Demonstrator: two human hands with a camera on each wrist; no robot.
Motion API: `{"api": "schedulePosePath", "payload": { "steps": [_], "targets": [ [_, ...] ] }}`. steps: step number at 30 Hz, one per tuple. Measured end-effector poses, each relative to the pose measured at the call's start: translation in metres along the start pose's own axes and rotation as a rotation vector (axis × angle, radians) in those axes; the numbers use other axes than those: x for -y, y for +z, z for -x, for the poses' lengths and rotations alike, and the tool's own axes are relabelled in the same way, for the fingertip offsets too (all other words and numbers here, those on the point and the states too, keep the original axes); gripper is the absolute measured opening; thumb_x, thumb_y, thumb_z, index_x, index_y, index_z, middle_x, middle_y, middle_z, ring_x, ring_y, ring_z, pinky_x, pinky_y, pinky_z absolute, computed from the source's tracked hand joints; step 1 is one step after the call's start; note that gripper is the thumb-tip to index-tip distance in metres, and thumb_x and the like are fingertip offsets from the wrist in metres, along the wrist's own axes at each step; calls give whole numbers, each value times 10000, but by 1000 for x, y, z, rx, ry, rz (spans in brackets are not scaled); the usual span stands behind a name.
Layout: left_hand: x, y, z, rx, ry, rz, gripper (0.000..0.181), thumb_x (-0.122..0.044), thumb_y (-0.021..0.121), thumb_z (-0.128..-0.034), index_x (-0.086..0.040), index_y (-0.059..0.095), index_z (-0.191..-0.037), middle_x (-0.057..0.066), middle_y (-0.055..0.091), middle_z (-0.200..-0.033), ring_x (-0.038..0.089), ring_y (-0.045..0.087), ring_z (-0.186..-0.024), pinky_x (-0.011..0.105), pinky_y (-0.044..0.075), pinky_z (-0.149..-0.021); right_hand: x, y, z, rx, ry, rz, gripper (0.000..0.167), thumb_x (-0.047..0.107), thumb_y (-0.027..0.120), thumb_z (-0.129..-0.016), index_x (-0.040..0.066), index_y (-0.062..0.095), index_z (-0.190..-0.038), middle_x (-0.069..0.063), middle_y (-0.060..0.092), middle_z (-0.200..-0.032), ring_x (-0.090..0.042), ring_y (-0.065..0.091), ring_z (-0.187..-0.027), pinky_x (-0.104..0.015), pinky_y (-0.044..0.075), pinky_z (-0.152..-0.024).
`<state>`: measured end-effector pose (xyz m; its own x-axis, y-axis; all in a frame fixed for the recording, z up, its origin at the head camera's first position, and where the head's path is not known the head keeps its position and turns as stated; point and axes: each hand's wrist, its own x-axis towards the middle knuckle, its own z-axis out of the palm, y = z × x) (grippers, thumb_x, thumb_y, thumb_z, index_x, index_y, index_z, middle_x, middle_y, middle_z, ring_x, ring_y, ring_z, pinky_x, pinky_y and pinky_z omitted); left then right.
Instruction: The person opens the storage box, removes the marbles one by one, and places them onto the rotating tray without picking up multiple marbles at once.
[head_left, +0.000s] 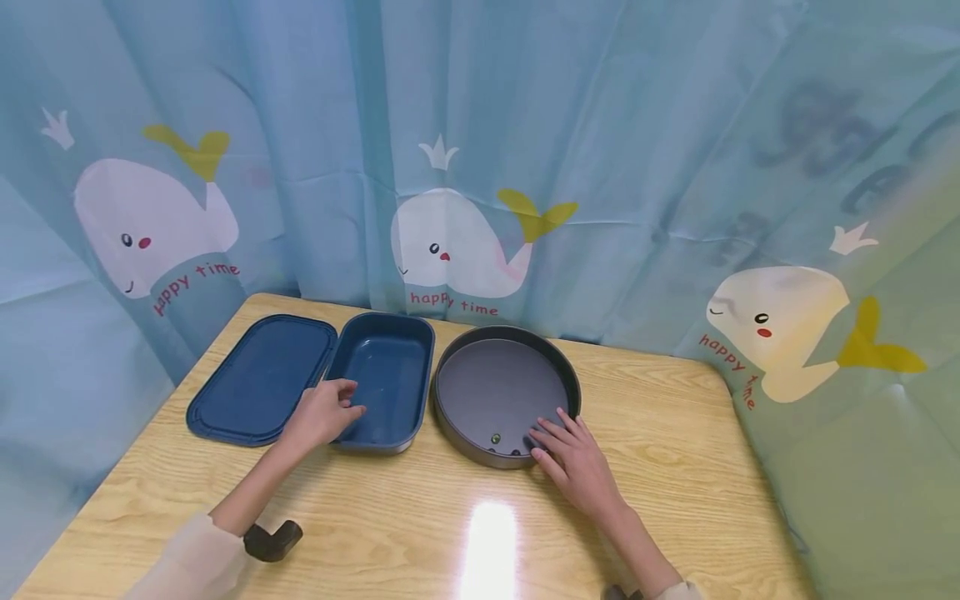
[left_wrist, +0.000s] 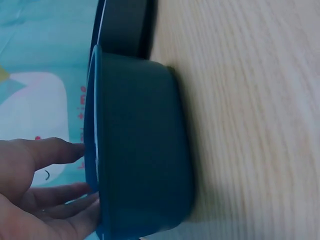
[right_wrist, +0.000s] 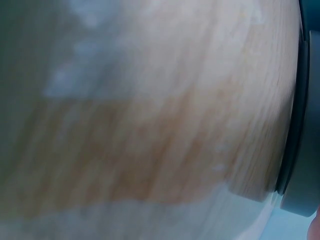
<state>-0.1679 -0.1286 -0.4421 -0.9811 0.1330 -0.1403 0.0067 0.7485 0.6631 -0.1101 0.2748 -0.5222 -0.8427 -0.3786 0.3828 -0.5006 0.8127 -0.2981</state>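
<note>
My left hand (head_left: pixel 324 412) hovers over the left near part of a deep blue rectangular container (head_left: pixel 390 375). In the left wrist view its fingers are loosely bent at the container's rim, and no held thing shows between them. My right hand (head_left: pixel 576 462) lies at the near right rim of a round dark pan (head_left: pixel 502 379), its fingers spread and reaching over the edge. Inside the pan, near its front wall, sit a small green marble-like ball (head_left: pixel 496 438) and a couple of tiny dark ones. The right wrist view barely catches the fingers.
A flat blue lid (head_left: pixel 262 379) lies left of the container. Everything stands on a wooden table (head_left: pixel 375 517), with a glare patch near the front. A blue curtain (head_left: pixel 330 233) with whale prints hangs behind and at both sides.
</note>
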Motion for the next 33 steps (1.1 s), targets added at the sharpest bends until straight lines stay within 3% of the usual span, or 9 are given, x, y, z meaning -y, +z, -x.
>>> {"api": "schedulePosePath", "payload": {
  "steps": [7, 10, 18, 26, 33],
  "targets": [
    [-5, 1, -2, 107, -48, -109, 609, -112, 694, -911, 183, 440, -1378, 387, 478, -1354, 527, 463, -1253, 560, 480, -903, -1, 0, 1, 1, 10, 3, 329, 311, 653, -975, 135, 722, -1244, -74, 616, -1353, -345, 398, -1396, -563, 225, -1138],
    [-5, 3, -7, 159, -67, -141, 628, -98, 674, -909, 193, 402, -1395, 397, 451, -1373, 512, 496, -1221, 543, 482, -893, -1, -1, 1, -3, 14, 1, 328, 311, 654, -974, 135, 724, -1243, -72, 618, -1351, -343, 398, -1396, -568, 229, -1135],
    [-4, 7, -15, 224, -97, -195, 665, -99, 674, -915, 209, 355, -1411, 409, 414, -1395, 545, 407, -1291, 606, 422, -975, -1, 1, 1, 18, 26, 7, 326, 312, 654, -976, 148, 721, -1250, -66, 611, -1362, -313, 378, -1413, -549, 219, -1145],
    [1, 11, -16, 208, -102, -233, 574, -78, 698, -908, 217, 445, -1330, 412, 479, -1320, 524, 485, -1231, 571, 458, -949, 0, 2, 1, -13, 2, -10, 324, 305, 653, -975, 134, 724, -1241, -78, 624, -1343, -342, 407, -1390, -561, 228, -1136],
    [8, 14, -20, 165, -40, -238, 358, 6, 676, -883, 180, 594, -1185, 345, 603, -1179, 423, 613, -1060, 508, 519, -835, -3, 4, 1, -45, -29, -14, 319, 299, 648, -979, 120, 726, -1231, -77, 635, -1325, -386, 444, -1352, -507, 197, -1163]
  ]
}}
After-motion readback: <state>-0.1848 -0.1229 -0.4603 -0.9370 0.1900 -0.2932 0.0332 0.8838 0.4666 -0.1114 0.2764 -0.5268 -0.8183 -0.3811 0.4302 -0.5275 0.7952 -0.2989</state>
